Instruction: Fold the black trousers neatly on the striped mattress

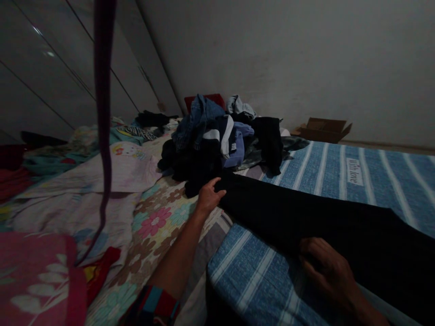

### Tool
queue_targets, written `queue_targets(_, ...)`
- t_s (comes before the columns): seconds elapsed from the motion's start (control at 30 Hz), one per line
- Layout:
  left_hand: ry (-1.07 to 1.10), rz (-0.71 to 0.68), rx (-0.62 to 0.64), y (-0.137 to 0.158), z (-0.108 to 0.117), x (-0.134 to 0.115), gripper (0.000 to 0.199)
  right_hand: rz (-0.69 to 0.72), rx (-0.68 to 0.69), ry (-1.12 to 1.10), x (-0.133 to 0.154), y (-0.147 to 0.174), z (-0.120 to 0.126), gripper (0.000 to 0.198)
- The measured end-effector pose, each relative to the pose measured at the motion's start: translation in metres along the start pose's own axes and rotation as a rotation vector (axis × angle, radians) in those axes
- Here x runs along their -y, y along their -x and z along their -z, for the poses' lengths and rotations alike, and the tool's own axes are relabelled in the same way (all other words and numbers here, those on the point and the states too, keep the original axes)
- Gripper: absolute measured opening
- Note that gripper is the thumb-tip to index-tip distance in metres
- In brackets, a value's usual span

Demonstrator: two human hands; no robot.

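Note:
Long black trousers [282,203] lie stretched across the blue striped bed cover, running from the clothes pile to the lower right edge. At the far narrow end of the trousers, my left hand [209,197] has its thumb and forefinger at the hem, with black cloth between them. My right hand [328,267] is curled at the near edge of the trousers, around the middle of their length. Its fingertips are partly hidden against the dark cloth.
A heap of clothes [210,131] rises beyond my left hand. An open cardboard box [322,130] stands by the wall. A flowered sheet [154,222], a pink blanket [37,280] and a hanging purple strap [103,108] are on the left.

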State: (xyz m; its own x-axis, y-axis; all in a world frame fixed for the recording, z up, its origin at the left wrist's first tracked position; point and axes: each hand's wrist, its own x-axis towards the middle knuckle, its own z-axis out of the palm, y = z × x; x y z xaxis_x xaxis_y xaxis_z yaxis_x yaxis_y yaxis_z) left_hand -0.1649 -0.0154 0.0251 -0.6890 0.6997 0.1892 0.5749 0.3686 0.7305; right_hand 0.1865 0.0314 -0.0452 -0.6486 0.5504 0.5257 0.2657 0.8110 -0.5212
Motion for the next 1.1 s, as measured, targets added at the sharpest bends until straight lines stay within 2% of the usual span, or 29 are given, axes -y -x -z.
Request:
queue_targets(0.17,0.051,0.061,0.006,0.004,0.002,-0.001,0.051,-0.013,-0.012,0.004,0.001,-0.002,0.001,0.009)
queue_targets(0.3,0.183,0.159,0.049,0.005,0.002,-0.006,0.052,-0.015,-0.014,0.010,0.000,-0.001,0.000,0.009)
queue_targets(0.47,0.289,0.176,0.071,0.004,0.003,-0.011,0.049,-0.029,0.001,0.025,0.001,-0.001,0.000,0.009)
queue_targets(0.63,0.437,0.242,0.058,0.000,0.002,-0.024,0.040,-0.071,-0.049,-0.030,0.002,-0.002,0.001,0.010)
queue_targets(0.7,0.529,0.269,0.067,-0.005,0.001,-0.034,0.034,-0.180,-0.055,-0.089,0.000,-0.001,0.002,0.012)
queue_targets(0.87,0.720,0.308,0.119,-0.018,-0.008,-0.058,0.031,-0.602,-0.069,-0.249,-0.009,-0.004,0.007,0.024)
queue_targets(0.97,0.782,0.312,0.146,-0.025,-0.016,-0.067,0.040,-0.721,-0.119,-0.338,-0.010,-0.008,0.010,0.027)
queue_targets(1.1,0.801,0.312,0.182,-0.030,-0.026,-0.072,0.049,-0.806,-0.137,-0.467,-0.008,-0.011,0.011,0.028)
